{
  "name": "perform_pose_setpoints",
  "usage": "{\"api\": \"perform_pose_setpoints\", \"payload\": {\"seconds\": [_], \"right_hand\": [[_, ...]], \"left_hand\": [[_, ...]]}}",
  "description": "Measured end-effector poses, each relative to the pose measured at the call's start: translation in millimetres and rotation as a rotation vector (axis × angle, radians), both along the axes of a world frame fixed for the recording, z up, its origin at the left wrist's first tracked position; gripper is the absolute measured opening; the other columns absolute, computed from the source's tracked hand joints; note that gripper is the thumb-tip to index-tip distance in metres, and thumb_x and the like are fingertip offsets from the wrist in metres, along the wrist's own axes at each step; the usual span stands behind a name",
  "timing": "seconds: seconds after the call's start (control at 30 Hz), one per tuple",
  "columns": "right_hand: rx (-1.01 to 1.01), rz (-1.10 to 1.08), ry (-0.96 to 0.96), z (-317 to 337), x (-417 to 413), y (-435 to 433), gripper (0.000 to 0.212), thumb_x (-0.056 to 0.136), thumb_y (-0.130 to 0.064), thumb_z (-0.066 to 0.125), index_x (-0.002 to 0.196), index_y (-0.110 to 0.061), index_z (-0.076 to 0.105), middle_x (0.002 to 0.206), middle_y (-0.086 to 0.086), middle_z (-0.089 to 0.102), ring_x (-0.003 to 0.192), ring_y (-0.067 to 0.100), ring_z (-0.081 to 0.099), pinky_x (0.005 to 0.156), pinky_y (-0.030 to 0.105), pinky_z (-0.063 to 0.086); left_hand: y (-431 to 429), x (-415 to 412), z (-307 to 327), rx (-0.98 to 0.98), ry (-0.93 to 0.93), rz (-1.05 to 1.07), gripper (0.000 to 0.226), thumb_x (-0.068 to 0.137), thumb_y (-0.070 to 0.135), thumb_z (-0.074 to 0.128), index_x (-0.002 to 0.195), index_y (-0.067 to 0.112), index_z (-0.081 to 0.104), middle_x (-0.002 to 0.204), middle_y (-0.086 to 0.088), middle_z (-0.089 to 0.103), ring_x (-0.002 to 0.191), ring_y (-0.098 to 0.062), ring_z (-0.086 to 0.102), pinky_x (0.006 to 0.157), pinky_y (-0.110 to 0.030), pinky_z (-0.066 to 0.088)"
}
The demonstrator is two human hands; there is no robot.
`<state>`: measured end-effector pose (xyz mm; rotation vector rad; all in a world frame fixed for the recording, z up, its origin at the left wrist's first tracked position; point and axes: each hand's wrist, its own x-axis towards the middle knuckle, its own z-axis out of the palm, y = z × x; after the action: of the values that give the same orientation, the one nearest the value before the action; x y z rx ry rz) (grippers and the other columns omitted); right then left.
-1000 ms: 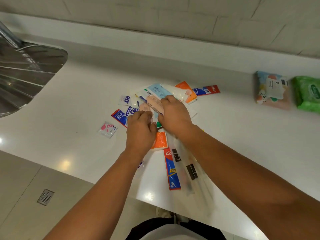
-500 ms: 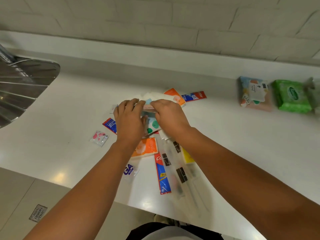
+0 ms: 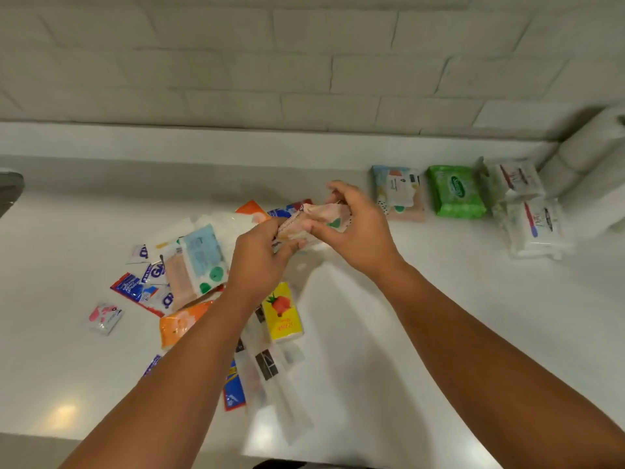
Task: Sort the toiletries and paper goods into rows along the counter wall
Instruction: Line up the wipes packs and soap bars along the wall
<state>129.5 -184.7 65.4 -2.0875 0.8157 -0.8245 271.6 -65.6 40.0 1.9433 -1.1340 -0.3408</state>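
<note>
Toiletries and paper goods were seen in two groups on the white counter (image 3: 439, 333). Along the far wall at the right, a row was counted: one pastel-patterned wipes pack (image 3: 399, 192), one green wipes pack (image 3: 455, 191), two white wipes packs (image 3: 526, 204) and paper towel rolls (image 3: 588, 164) at the far right end. In the loose pile at centre-left, two orange tissue packs (image 3: 179, 321), one yellow tissue pack (image 3: 282, 311), one pink sachet (image 3: 105, 316), one blue-and-pink wipes pack (image 3: 194, 265) and several blue-and-red sachets (image 3: 135, 289) were counted; the long clear packets nearer were too blurred to count. A small pink tissue pack (image 3: 318, 221) was pinched above the counter between both hands, the left hand (image 3: 260, 262) curled at its near end, the right hand (image 3: 355, 228) closed round its far end. Half a second earlier it had been held low over the pile; it had since been lifted and carried right, toward the row.
</note>
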Motion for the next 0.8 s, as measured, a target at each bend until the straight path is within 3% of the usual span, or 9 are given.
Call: {"api": "perform_pose_setpoints", "payload": {"seconds": [0.07, 0.13, 0.27, 0.37, 0.47, 0.53, 0.63, 0.73, 0.8], "right_hand": [[0.160, -0.053, -0.066, 1.0, -22.9, -18.7, 0.083, 0.069, -0.046, 0.085, 0.139, -0.028, 0.044, 0.121, -0.008, 0.059, 0.107, 0.006, 0.059, 0.089, 0.020, 0.051], [0.321, -0.069, -0.142, -2.4, -40.4, -34.4, 0.080, 0.072, -0.035, 0.086, 0.138, -0.027, 0.042, 0.121, -0.005, 0.061, 0.105, 0.008, 0.064, 0.087, 0.026, 0.056], [0.578, -0.057, -0.244, -21.1, -73.8, -67.1, 0.042, 0.089, -0.014, 0.070, 0.128, -0.010, 0.055, 0.112, 0.007, 0.071, 0.096, 0.020, 0.072, 0.087, 0.046, 0.058], [0.598, -0.095, -0.223, -30.6, -90.4, -90.8, 0.018, 0.094, -0.014, 0.063, 0.111, -0.018, 0.065, 0.109, 0.004, 0.073, 0.096, 0.019, 0.072, 0.081, 0.044, 0.060], [0.593, -0.205, -0.188, -36.0, -97.7, -122.9, 0.015, 0.095, -0.012, 0.061, 0.108, -0.018, 0.065, 0.108, 0.004, 0.073, 0.093, 0.015, 0.071, 0.077, 0.031, 0.060], [0.568, -0.237, -0.101, -43.6, -99.7, -145.8, 0.015, 0.095, -0.017, 0.060, 0.107, -0.012, 0.067, 0.105, 0.005, 0.073, 0.093, 0.018, 0.071, 0.079, 0.036, 0.060], [0.555, -0.265, 0.023, -53.6, -97.5, -171.5, 0.021, 0.096, -0.025, 0.055, 0.096, -0.010, 0.069, 0.095, 0.008, 0.073, 0.086, 0.026, 0.071, 0.071, 0.048, 0.061], [0.512, -0.317, 0.106, -57.2, -91.6, -191.7, 0.020, 0.091, -0.019, 0.053, 0.091, -0.008, 0.069, 0.087, 0.010, 0.073, 0.082, 0.030, 0.070, 0.069, 0.048, 0.059], [0.501, -0.325, 0.150, -57.5, -87.5, -201.2, 0.017, 0.086, -0.015, 0.055, 0.092, -0.008, 0.070, 0.088, 0.011, 0.072, 0.083, 0.030, 0.070, 0.071, 0.047, 0.059]], "left_hand": [[-20.9, -20.0, 2.9, -0.052, 0.170, -0.023, 0.022, 0.088, 0.033, 0.074, 0.106, 0.022, 0.068, 0.092, 0.007, 0.073, 0.085, -0.012, 0.068, 0.077, -0.034, 0.055], [-41.4, -36.9, 4.6, -0.106, 0.343, -0.056, 0.026, 0.090, 0.031, 0.072, 0.113, 0.020, 0.069, 0.101, 0.006, 0.075, 0.094, -0.011, 0.071, 0.081, -0.033, 0.058], [-91.4, -71.9, 7.9, -0.168, 0.614, -0.035, 0.023, 0.095, 0.023, 0.065, 0.115, 0.013, 0.068, 0.104, 0.005, 0.076, 0.097, -0.010, 0.072, 0.078, -0.022, 0.055], [-130.1, -84.9, 1.9, -0.110, 0.735, -0.062, 0.018, 0.098, 0.018, 0.062, 0.115, 0.014, 0.068, 0.108, 0.002, 0.076, 0.103, -0.020, 0.071, 0.089, -0.039, 0.057], [-167.9, -90.1, -8.0, -0.042, 0.673, -0.092, 0.021, 0.098, 0.013, 0.059, 0.115, 0.021, 0.067, 0.112, 0.003, 0.074, 0.106, -0.021, 0.069, 0.087, -0.035, 0.057], [-191.6, -93.9, -10.6, 0.003, 0.544, -0.077, 0.024, 0.097, 0.011, 0.058, 0.116, 0.022, 0.067, 0.111, 0.007, 0.073, 0.104, -0.014, 0.068, 0.082, -0.025, 0.056], [-222.7, -95.8, -16.9, 0.081, 0.415, -0.024, 0.019, 0.093, 0.013, 0.059, 0.106, 0.020, 0.071, 0.100, 0.008, 0.073, 0.094, -0.013, 0.069, 0.080, -0.031, 0.059], [-247.6, -95.3, -25.4, 0.152, 0.402, 0.011, 0.015, 0.089, 0.015, 0.062, 0.098, 0.016, 0.073, 0.094, 0.003, 0.074, 0.086, -0.019, 0.070, 0.073, -0.038, 0.061], [-260.4, -93.7, -30.7, 0.174, 0.372, 0.033, 0.012, 0.089, 0.017, 0.063, 0.094, 0.014, 0.073, 0.088, 0.001, 0.073, 0.078, -0.021, 0.068, 0.064, -0.035, 0.058]]}}
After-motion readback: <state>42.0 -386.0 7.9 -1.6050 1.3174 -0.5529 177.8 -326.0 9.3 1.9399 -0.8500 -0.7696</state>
